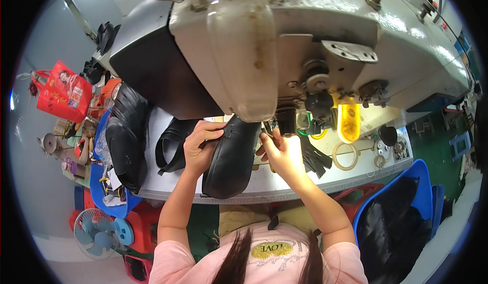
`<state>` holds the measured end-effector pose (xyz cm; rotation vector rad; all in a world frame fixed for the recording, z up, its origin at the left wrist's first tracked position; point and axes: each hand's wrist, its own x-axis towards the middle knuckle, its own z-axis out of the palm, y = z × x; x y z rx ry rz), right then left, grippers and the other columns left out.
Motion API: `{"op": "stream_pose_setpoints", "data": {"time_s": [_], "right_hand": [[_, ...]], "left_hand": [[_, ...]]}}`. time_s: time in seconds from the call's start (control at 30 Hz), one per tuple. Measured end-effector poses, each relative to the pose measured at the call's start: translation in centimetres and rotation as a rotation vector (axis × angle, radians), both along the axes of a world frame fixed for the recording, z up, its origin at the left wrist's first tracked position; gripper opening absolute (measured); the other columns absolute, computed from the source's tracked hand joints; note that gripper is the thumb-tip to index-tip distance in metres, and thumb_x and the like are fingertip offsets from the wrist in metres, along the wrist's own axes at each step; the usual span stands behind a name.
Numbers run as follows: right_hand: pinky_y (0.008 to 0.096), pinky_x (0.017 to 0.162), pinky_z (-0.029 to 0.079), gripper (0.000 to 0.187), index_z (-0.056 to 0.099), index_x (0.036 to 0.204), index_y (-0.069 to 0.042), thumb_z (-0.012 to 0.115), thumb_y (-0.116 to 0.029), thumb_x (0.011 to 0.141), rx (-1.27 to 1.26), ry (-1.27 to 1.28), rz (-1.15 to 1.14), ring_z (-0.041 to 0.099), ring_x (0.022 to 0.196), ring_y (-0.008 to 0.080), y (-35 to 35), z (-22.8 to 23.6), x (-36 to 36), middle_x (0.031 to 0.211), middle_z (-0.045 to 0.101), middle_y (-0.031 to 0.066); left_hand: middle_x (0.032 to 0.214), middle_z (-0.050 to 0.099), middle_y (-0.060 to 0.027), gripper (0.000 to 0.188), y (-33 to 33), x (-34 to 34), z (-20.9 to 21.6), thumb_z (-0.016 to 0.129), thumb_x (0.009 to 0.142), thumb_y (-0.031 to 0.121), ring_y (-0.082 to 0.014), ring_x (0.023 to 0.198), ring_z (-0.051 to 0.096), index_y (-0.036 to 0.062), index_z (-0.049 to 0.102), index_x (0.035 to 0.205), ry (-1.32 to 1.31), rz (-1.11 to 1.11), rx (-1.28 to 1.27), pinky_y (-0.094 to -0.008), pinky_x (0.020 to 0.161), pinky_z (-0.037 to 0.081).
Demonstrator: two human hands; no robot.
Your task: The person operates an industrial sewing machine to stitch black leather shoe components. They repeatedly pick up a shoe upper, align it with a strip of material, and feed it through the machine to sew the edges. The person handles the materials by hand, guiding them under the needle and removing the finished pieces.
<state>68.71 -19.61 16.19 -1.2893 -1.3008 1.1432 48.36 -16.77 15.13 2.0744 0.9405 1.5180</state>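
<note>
A stitched black leather piece [231, 164], long and rounded at its near end, lies under the sewing machine's head [315, 30] and reaches over the table's front edge. My left hand [202, 144] grips its left side, fingers bent over the top. On its right, my right hand [282, 154] is closed close to the machine's needle area, thumb and fingers curled together. What those fingers hold, if anything, is hidden. The needle itself is out of sight behind the clear plastic cover [241, 55]. A looped black strap piece [170, 147] rests left of my left hand.
Finished-looking black leather pieces [127, 136] lie stacked at the left. On the table's right are black strips [316, 157], a tape ring [345, 156] and a yellow-lit lamp [349, 124]. A blue bin [423, 175] of black pieces stands right; a fan [96, 233] stands lower left.
</note>
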Motion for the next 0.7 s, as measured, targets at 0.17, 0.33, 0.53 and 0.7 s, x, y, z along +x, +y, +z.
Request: {"op": "stream_pose_setpoints", "data": {"time_s": [0.17, 0.33, 0.53, 0.7], "right_hand": [[0.0246, 0.045, 0.047, 0.018, 0.053, 0.068, 0.005, 0.047, -0.008, 0.078, -0.076, 0.111, 0.043, 0.060, 0.047, 0.0134, 0.8, 0.4, 0.3, 0.057, 0.061, 0.0123], [0.0241, 0.047, 0.048, 0.019, 0.055, 0.073, 0.007, 0.048, -0.010, 0.078, -0.179, 0.160, 0.116, 0.060, 0.048, 0.0133, 1.0, 1.1, 1.1, 0.059, 0.062, 0.0128], [0.0322, 0.045, 0.044, 0.014, 0.051, 0.067, 0.001, 0.054, -0.009, 0.077, 0.183, -0.096, -0.016, 0.056, 0.045, 0.0258, 1.6, -1.3, 0.4, 0.051, 0.055, 0.0139], [0.0313, 0.063, 0.048, 0.012, 0.057, 0.089, 0.002, 0.055, 0.000, 0.078, 0.781, -0.348, -0.390, 0.060, 0.069, 0.0278, 0.4, -2.9, 2.6, 0.079, 0.061, 0.0168]], "left_hand": [[0.093, 0.064, -0.0114, 0.028, 0.0, 0.1, -0.1, 0.055, 0.062, -0.017, -0.0226, 0.081, 0.056, 0.0015, 0.062, 0.083, 0.008, -0.013, 0.030, -0.0285, 0.073, 0.044], [0.094, 0.064, -0.0116, 0.027, 0.1, 0.2, -0.2, 0.055, 0.063, -0.017, -0.0226, 0.081, 0.056, 0.0014, 0.061, 0.083, -0.001, -0.021, 0.028, -0.0288, 0.074, 0.044], [0.094, 0.064, -0.0117, 0.027, -0.1, 0.2, -0.4, 0.055, 0.063, -0.017, -0.0226, 0.082, 0.056, 0.0009, 0.061, 0.083, -0.009, -0.013, 0.005, -0.0286, 0.075, 0.044], [0.093, 0.063, -0.0122, 0.029, -0.3, 0.5, -0.6, 0.053, 0.062, -0.019, -0.0223, 0.083, 0.057, 0.0001, 0.060, 0.083, -0.041, -0.001, 0.017, -0.0281, 0.075, 0.043]]}}
